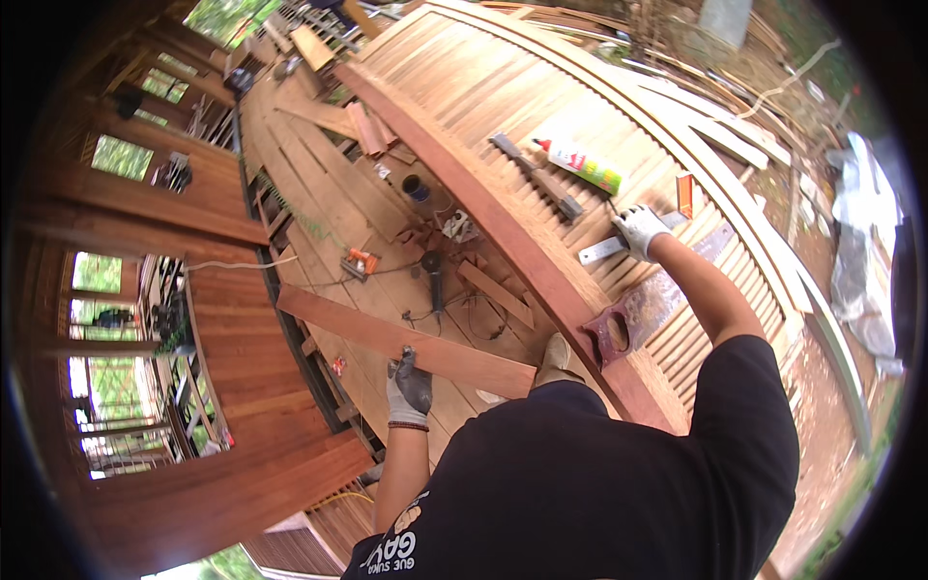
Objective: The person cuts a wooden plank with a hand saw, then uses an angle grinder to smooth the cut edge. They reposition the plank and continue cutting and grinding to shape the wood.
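My left hand (410, 387), in a grey-and-white work glove, grips the lower edge of a long reddish-brown wooden board (406, 338). The board slants across in front of me above the plank floor. My right hand (640, 232), in a white glove, closes over the middle of a flat steel ruler (603, 250) on the slatted wooden panel (464, 72). An orange-edged piece (684, 196) stands by the ruler's far end; I cannot tell whether they are joined. Nearby lie a hammer (537, 178), a white-and-green glue bottle (582, 166) and a handsaw (607, 336) with a worn blade.
An angle grinder (434, 281) with a cord, an orange-and-grey object (360, 263), a dark cup (416, 188) and wood offcuts (497, 293) lie on the plank floor (338, 208). A wooden wall (242, 358) with windows rises at left. Stacked timber (720, 135) lies beyond the panel.
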{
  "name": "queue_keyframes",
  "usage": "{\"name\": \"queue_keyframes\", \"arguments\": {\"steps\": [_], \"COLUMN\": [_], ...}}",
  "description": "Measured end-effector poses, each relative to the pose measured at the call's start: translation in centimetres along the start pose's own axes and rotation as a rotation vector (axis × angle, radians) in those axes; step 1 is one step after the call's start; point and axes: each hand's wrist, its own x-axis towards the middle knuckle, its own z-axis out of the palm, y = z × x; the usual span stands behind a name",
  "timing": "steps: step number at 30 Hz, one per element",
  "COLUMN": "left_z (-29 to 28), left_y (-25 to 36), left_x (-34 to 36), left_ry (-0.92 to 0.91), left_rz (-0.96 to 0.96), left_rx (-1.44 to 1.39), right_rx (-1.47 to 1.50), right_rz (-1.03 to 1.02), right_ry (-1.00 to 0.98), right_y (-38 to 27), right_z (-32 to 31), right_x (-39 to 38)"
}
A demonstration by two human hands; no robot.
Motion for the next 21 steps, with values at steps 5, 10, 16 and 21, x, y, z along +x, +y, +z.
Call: {"name": "queue_keyframes", "arguments": {"steps": [5,10,16,21], "left_z": [1.1,6.4,15.5,21.0], "left_y": [0.3,-1.5,-6.7,-15.0], "left_x": [3.4,5.9,5.7,3.4], "left_ry": [-0.09,-0.28,-0.457,-0.729], "left_rz": [-0.068,-0.22,-0.562,-0.8], "left_rx": [0.065,0.126,0.236,0.372], "right_rx": [0.041,0.144,0.654,1.021], "right_rz": [-0.032,0.203,0.764,1.174], "right_ry": [0.178,0.825,1.298,1.529], "right_y": [1.4,-0.8,-12.4,-24.9], "right_z": [2.7,-1.3,-6.2,1.3], "right_x": [-2.8,-11.0,-27.3,-38.1]}}
